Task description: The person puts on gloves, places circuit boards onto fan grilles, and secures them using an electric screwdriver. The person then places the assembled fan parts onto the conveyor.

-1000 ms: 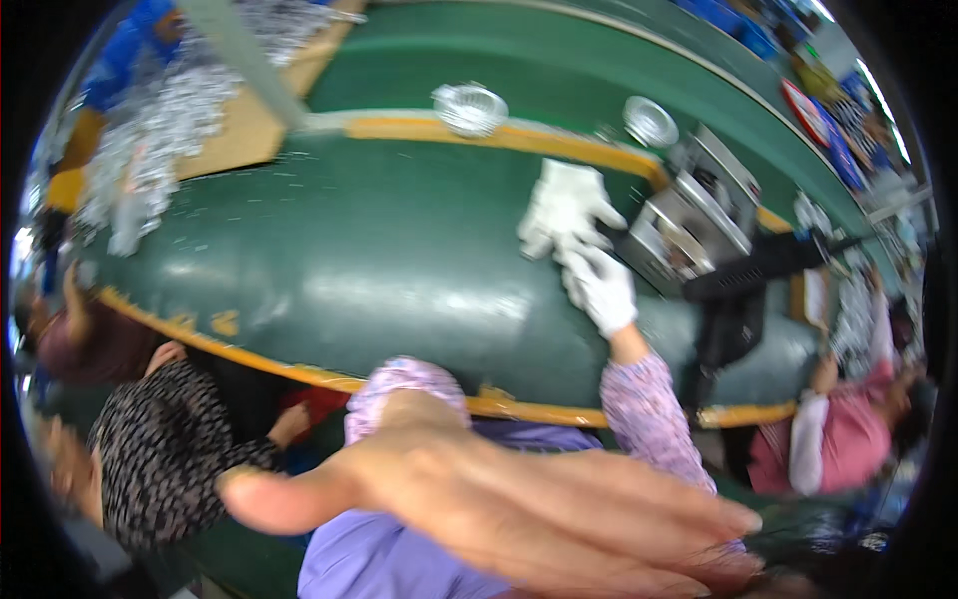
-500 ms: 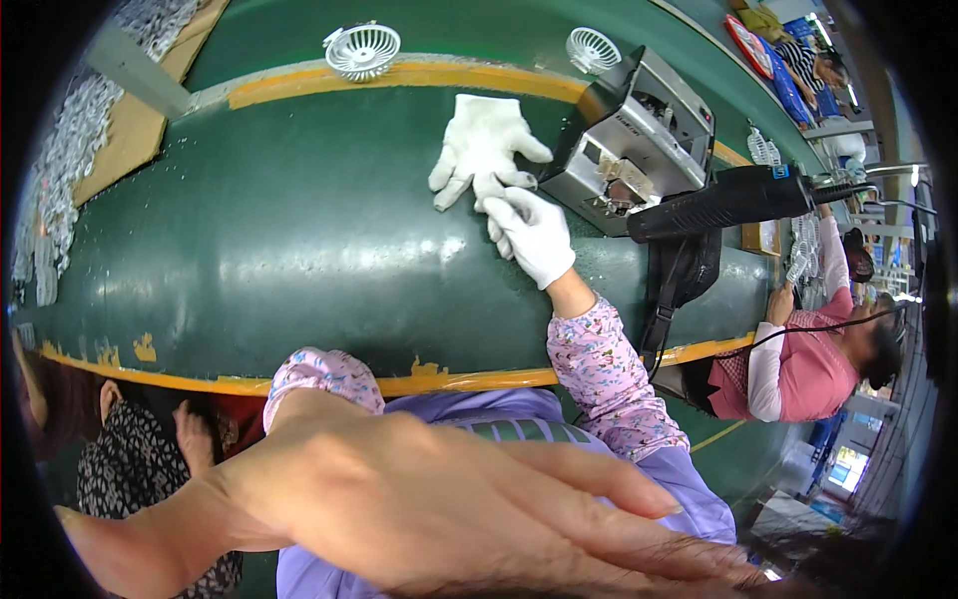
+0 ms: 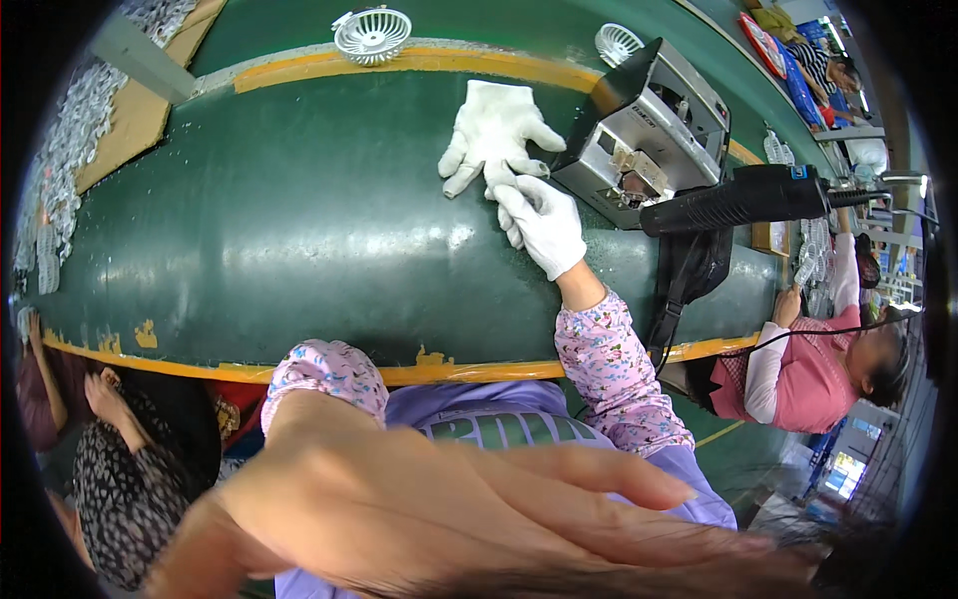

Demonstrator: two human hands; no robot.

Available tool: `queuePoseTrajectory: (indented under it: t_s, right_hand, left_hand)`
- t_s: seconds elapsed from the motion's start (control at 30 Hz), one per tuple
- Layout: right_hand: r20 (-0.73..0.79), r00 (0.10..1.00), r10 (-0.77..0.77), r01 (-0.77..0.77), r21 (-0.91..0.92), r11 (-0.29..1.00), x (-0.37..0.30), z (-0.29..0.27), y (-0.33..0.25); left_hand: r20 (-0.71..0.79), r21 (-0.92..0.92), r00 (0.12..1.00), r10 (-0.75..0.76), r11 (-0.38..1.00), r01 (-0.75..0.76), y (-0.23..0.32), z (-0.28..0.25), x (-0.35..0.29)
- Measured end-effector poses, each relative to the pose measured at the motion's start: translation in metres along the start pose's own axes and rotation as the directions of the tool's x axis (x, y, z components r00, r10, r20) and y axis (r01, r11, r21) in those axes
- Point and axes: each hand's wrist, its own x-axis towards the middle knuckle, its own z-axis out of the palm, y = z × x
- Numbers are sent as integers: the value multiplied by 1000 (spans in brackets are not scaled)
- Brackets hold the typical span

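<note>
My left hand [image 3: 429, 509] is bare and raised close to the camera, large and slightly blurred. Its fingers stretch out toward the right with nothing in them. Over the green bench, my right hand [image 3: 551, 238] wears a white glove. Its fingertips are closed on a finger of an empty white work glove [image 3: 499, 125], which lies flat on the bench with its fingers toward me. Just right of the glove stands a boxy metal-cased device [image 3: 639, 125]. A black cylindrical tool with a ribbed grip [image 3: 733, 200] is beside it, in front of a black strapped pouch [image 3: 689, 275].
Two white round slatted grilles, one at the left [image 3: 372, 38] and one at the right [image 3: 617, 44], sit beyond the yellow strip. Cardboard [image 3: 130, 130] and a heap of pale parts [image 3: 65, 150] lie far left. Co-workers sit at the right [image 3: 813, 374] and left [image 3: 125, 489].
The view has shifted slightly, so bench things appear farther right and higher. My left thumb has drawn in toward the palm. My right hand stays at the glove. The left co-worker's arms have moved.
</note>
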Motion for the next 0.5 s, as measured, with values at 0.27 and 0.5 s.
queuePoseTrajectory:
  t_s: [0.27, 0.5]
  right_hand:
    - [-10, 1000, 4, -4, 5, 1000, -3, -2, 3]
    - [0, 1000, 8, -8, 8, 1000, -5, 0, 4]
  left_hand:
    - [4, 66, 981, -193, 979, 192, -13, 5, 2]
    - [21, 120, 933, -360, 927, 355, -48, 14, 2]
